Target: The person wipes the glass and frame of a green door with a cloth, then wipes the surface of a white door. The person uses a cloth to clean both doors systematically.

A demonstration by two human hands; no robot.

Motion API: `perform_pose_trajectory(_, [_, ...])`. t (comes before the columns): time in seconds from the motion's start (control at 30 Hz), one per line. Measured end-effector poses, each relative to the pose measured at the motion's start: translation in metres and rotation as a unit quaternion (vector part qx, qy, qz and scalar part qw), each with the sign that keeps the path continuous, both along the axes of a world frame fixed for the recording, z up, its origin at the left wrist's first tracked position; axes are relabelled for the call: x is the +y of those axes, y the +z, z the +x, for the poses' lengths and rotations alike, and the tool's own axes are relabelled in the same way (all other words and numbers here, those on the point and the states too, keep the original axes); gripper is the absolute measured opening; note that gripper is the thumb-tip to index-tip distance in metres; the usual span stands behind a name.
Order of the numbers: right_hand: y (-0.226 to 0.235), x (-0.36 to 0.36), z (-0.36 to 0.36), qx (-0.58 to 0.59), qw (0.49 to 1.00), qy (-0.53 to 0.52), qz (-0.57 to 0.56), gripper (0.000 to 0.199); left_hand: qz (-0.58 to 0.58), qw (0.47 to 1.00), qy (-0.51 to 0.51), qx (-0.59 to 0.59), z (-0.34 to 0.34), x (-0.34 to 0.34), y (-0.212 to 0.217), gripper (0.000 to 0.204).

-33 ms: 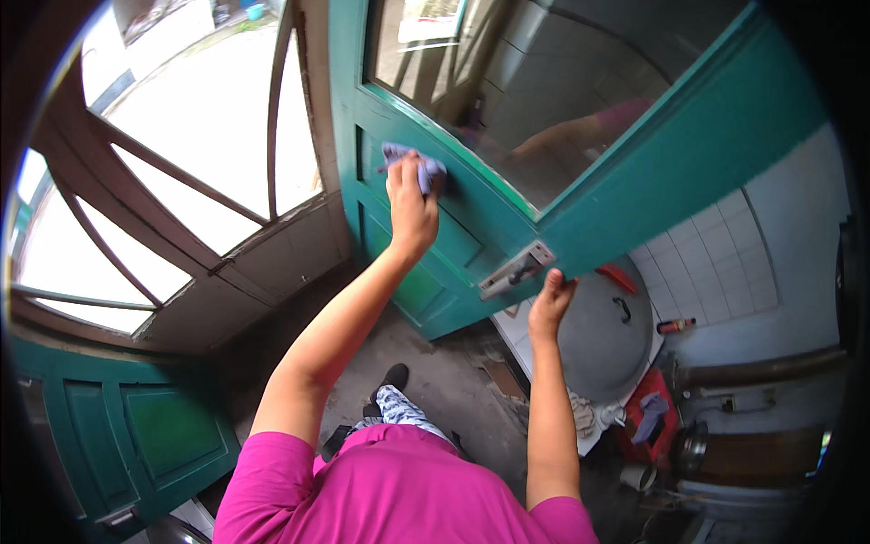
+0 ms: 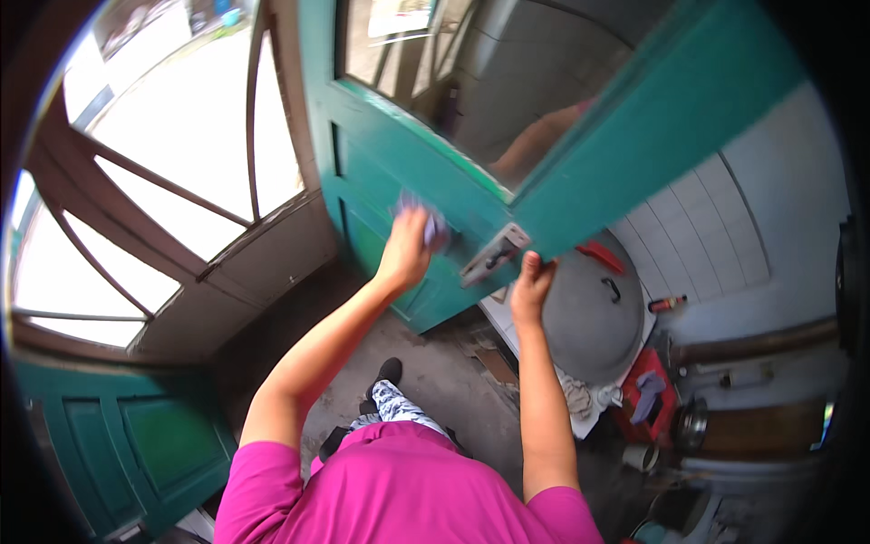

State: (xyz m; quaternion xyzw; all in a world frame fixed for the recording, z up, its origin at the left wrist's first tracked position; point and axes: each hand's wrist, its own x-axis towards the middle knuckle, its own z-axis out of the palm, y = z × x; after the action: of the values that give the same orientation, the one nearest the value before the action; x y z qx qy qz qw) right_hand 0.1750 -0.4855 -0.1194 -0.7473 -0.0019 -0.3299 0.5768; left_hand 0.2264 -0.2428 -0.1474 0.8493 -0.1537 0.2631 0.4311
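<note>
A green door (image 2: 381,136) with a glass pane (image 2: 507,82) stands in front of me. My left hand (image 2: 406,249) presses a purple cloth (image 2: 435,231) against the door's lower panel, left of the metal lock plate (image 2: 495,255). Both hand and cloth are smeared by motion. My right hand (image 2: 532,283) grips the door's edge beside the lock plate, thumb up; its other fingers are mostly hidden.
Right of the door, a large grey lid (image 2: 594,317) with a black handle covers a tiled counter. A red basin (image 2: 666,399) holds another cloth. A small bottle (image 2: 668,304) lies by the wall. At left are a wooden-framed window (image 2: 172,186) and a second green door (image 2: 172,440).
My left hand has slid the purple cloth down and right across the door panel, nearer the lock plate. The right hand keeps its grip on the edge. The view has shifted slightly.
</note>
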Motion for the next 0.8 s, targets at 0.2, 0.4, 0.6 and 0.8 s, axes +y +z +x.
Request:
perform_pose_trajectory(0.2, [-0.007, 0.027, -0.042, 0.137, 0.988, 0.044, -0.051, 0.056, -0.233, 0.848, -0.172, 0.444, -0.141, -0.036, -0.017, 0.02])
perform_pose_trajectory(0.4, [-0.063, 0.045, -0.159, 0.109, 0.98, 0.133, -0.099, 0.083, -0.432, 0.682, -0.169, 0.566, -0.162, -0.047, -0.016, 0.032])
perform_pose_trajectory(0.6, [-0.134, -0.007, -0.161, 0.185, 0.98, -0.019, 0.07, 0.057, -0.176, 0.918, -0.049, 0.351, -0.166, -0.048, 0.0, 0.077])
perform_pose_trajectory(0.8, [-0.247, -0.113, -0.091, 0.318, 0.927, -0.2, -0.007, 0.057, -0.171, 0.955, -0.097, 0.221, -0.128, -0.04, 0.043, 0.082])
